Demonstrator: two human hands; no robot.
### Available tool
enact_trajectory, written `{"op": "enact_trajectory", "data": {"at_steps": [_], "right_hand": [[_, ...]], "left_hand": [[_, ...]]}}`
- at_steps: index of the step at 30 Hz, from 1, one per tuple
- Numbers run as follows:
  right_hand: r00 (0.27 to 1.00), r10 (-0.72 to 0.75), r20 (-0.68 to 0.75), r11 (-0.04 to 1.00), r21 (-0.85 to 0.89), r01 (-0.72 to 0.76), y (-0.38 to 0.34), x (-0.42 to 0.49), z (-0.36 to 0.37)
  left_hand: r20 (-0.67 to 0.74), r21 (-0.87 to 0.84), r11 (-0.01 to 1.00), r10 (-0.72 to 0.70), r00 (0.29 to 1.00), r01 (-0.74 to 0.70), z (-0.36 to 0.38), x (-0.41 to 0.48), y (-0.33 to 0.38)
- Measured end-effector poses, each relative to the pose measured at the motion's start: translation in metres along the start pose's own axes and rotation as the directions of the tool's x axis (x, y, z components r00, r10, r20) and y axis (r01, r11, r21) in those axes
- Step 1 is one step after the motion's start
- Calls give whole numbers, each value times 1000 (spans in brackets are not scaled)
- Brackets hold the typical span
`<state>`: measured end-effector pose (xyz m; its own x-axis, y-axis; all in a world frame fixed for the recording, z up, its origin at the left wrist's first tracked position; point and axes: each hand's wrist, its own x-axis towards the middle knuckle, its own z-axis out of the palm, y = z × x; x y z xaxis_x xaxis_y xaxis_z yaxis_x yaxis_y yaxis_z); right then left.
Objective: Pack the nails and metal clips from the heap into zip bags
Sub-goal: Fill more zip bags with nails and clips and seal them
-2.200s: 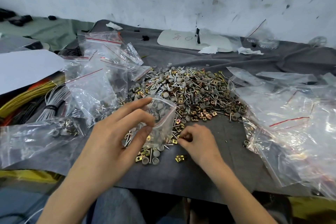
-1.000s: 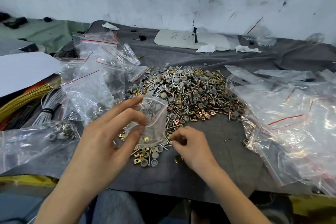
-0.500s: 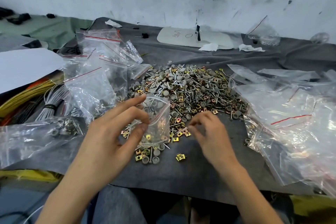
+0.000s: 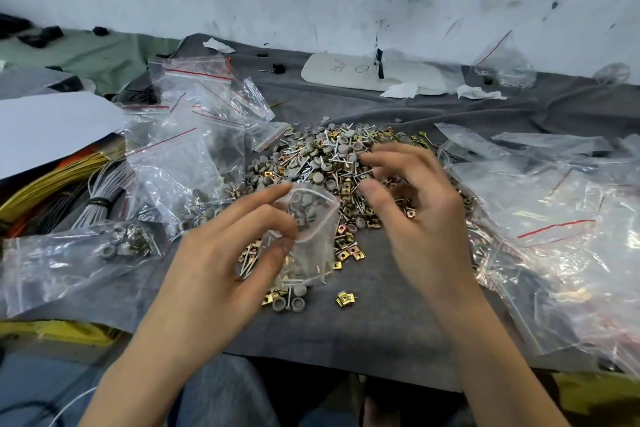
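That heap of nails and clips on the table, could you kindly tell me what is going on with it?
A person is bagging it. The left hand pinches a small, partly filled zip bag at the near edge of the heap on the grey cloth. The right hand reaches over the heap, fingers loosely spread and blurred. A filled bag lies at the left.

a dark grey felt cloth (image 4: 381, 333) is lying spread across the frame's middle. a white rounded plastic board (image 4: 408, 74) with pen marks is lying at upper centre, crumpled white paper scraps (image 4: 400, 90) touching its near edge. at left, a white paper sheet (image 4: 48, 128) is overlapping a yellow wire bundle (image 4: 59, 177), beside a black-banded grey wire bundle (image 4: 104, 184).
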<state>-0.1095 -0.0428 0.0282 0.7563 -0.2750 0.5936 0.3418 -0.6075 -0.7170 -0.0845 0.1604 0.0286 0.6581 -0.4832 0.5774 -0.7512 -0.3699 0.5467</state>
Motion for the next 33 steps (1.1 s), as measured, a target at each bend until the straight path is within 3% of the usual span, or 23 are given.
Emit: {"op": "enact_trajectory", "data": {"at_steps": [2,4,7,11,15,18,20,22,25,27,29,31,33], "right_hand": [[979,204,23,978,-58,-202,20,-2,7],[887,410,212,905,-212,-368,43,-11,25],[791,523,318,836,-372,-403,66,-29,54],[805,518,289,834,-380,-401,72,-35,67],[813,531,238,839,-278,-467,66,-30,63],[865,496,79,867,17,-498,44,-16,45],[916,398,-60,891,263,-370,19,-4,26],[963,245,-109,899,397,-183,-10,7,10],[999,36,34,960,275,-44,-39,12,3],[990,-2,138,991,132,-16,-41,10,5],[996,44,76,983,174,-56,-31,8,4],[985,154,-77,959,250,-131,-11,10,3],[973,217,-76,973,100,-209,16,14,12]], "left_hand": [[-47,-33,998,-58,997,57,-4,-2,-6],[-86,-66,993,-104,991,99,-7,-4,-10],[-104,-72,991,-116,988,109,-7,-3,-12],[-79,-62,993,-109,991,104,-5,-4,-12],[-65,-46,995,-95,993,92,-4,-3,-9],[-53,-47,996,-78,996,76,-3,-3,-4],[-34,-26,999,-42,999,41,-1,-2,0],[-19,9,1000,-10,1000,10,2,-1,3],[-16,5,1000,20,1000,-20,6,2,6],[-27,-6,1000,28,999,-28,5,3,7],[-33,-21,1000,16,999,-17,2,3,6],[-38,-17,1000,3,999,-4,-1,1,4],[-41,-6,1000,-19,999,18,-4,0,2]]}}
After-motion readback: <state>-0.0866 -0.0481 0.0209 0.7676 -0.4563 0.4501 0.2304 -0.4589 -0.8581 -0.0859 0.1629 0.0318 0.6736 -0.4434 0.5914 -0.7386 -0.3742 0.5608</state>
